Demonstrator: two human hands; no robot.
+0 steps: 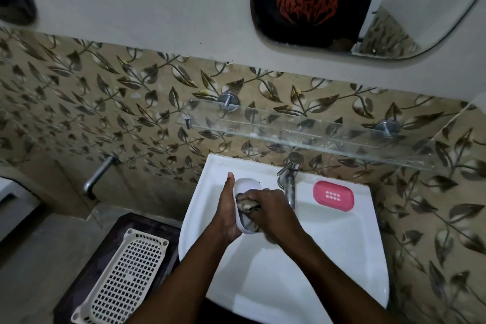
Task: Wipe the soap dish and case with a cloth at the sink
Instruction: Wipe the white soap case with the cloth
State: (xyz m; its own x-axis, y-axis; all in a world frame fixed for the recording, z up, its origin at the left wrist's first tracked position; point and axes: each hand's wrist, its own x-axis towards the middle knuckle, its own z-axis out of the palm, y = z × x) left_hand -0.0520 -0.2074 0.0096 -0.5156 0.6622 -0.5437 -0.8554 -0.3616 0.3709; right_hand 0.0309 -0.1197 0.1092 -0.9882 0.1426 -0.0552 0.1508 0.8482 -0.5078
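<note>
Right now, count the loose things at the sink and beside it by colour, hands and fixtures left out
White: 2, the soap case held in the left hand and the perforated basket left of the sink.
Pink: 1, the soap dish on the sink rim.
Grey: 1, the cloth gripped by the right hand.
Total: 4.

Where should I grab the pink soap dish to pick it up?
Probably from above, pinching the two long sides of the pink soap dish. It lies flat on the sink's back ledge with nothing on it; the tap stands on its left, so coming from above or the right looks easier.
</note>
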